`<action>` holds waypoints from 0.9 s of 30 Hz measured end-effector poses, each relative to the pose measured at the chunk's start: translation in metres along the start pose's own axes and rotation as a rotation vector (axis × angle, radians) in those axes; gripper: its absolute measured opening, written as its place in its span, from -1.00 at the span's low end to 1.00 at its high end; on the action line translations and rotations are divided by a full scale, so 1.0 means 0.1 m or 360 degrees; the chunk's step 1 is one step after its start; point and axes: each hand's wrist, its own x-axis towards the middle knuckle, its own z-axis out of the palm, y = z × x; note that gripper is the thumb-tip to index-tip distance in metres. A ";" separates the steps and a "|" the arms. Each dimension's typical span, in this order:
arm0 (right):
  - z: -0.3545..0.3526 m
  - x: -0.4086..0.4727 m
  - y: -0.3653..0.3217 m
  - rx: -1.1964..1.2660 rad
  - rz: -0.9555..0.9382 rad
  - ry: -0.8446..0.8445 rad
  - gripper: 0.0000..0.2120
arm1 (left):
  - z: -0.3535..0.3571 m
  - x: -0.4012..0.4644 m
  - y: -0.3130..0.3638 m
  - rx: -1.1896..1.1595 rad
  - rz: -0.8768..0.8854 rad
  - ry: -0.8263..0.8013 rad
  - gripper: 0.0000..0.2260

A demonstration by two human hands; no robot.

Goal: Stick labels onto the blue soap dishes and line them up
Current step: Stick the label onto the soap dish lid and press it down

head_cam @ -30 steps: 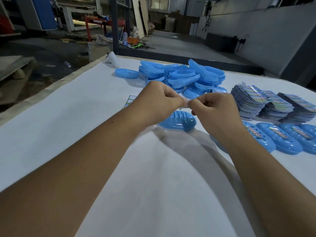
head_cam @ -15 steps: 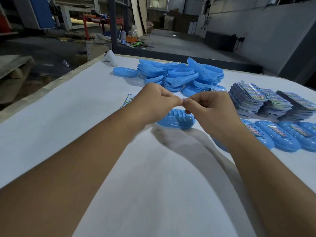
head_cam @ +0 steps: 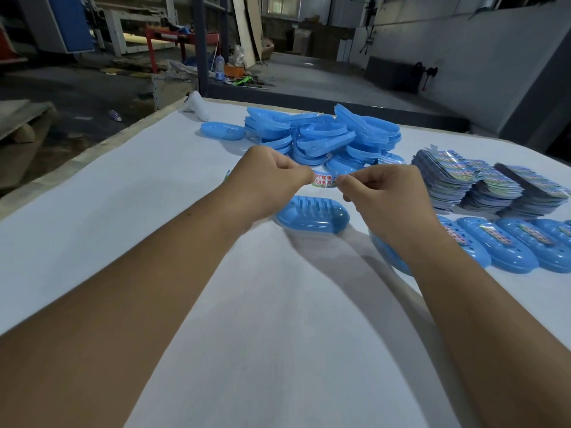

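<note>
Dim factory packing area, bare concrete floor (head_cam: pixel 309 75), white-covered counter (head_cam: pixel 123 193), heaped blue soap dishes (head_cam: pixel 324 134), stacked labels (head_cam: pixel 482 186), red metal frame (head_cam: pixel 167 35)

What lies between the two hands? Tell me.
A label, stretched between the left hand and right hand, each pinching one end, above a soap dish. Head view.

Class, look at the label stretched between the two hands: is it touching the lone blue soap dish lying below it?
Apart. The head view shows the label held up, with white table visible between it and the soap dish.
</note>
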 end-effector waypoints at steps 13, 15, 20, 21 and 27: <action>0.03 0.03 0.04 -0.0076 0.0039 -0.0020 -0.70 | 0.06 0.06 -0.11 0.0055 0.0005 -0.0003 -0.74; 0.05 0.04 0.05 -0.0114 0.0048 -0.0018 -0.70 | 0.09 0.07 -0.16 0.0064 -0.0019 0.0002 -0.70; 0.10 0.07 0.06 -0.0294 0.0114 -0.0119 -0.66 | 0.14 0.10 -0.22 0.0107 -0.0064 -0.0002 -0.68; 0.10 0.08 0.06 -0.0336 0.0118 -0.0138 -0.67 | 0.15 0.12 -0.23 0.0174 -0.0045 0.0020 -0.70; 0.12 0.10 0.06 -0.0439 0.0108 -0.0202 -0.69 | 0.17 0.14 -0.22 0.0353 -0.0030 0.0047 -0.69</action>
